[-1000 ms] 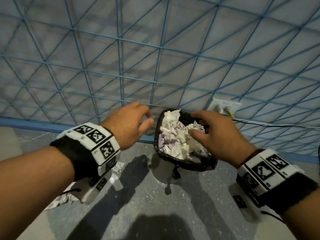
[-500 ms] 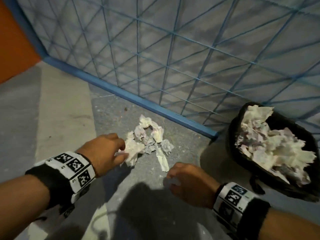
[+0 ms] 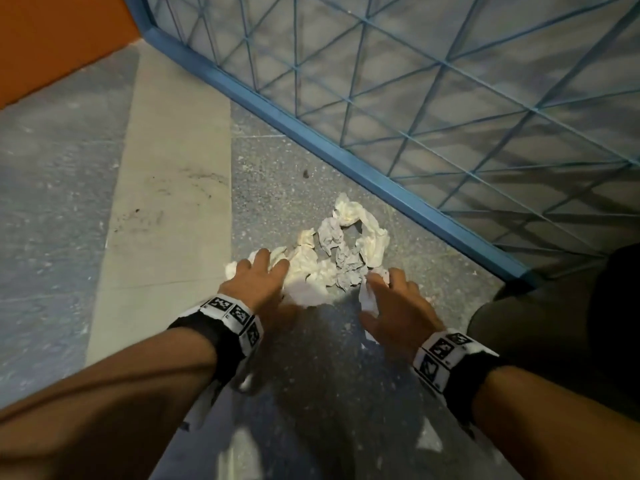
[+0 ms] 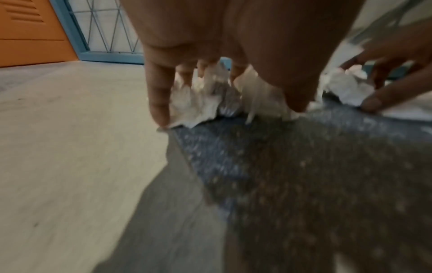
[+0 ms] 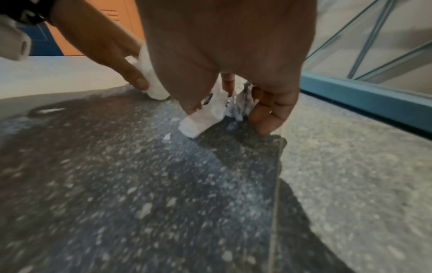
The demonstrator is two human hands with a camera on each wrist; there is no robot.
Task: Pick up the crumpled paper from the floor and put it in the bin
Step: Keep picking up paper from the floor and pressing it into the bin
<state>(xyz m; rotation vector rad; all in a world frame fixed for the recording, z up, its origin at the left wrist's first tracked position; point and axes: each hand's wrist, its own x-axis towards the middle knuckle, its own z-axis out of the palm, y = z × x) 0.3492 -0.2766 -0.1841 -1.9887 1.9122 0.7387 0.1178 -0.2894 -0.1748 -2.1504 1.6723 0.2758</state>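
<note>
A loose heap of crumpled white and grey paper [image 3: 346,251] lies on the speckled floor close to the blue frame. My left hand [image 3: 259,278] reaches onto its left side, fingers spread and pointing down onto the sheets [image 4: 198,103]. On the heap's near right edge my right hand [image 3: 391,299] has a white strip of paper [image 5: 201,120] pinched between thumb and fingers, its end hanging to the floor. The other fingers [image 5: 268,114] point down beside grey scraps. No bin shows clearly in any view.
A blue metal frame [image 3: 346,161] with wire mesh [image 3: 450,81] runs diagonally behind the heap. An orange panel [image 3: 52,36] fills the far left corner. A pale floor strip [image 3: 166,202] lies left of the paper. A dark shape [image 3: 554,323] sits at the right edge; I cannot tell what it is.
The view has swung left from the bin to the heap on the floor. Both hands have dropped from the bin's rim onto the heap, left on its left side, right at its near edge.
</note>
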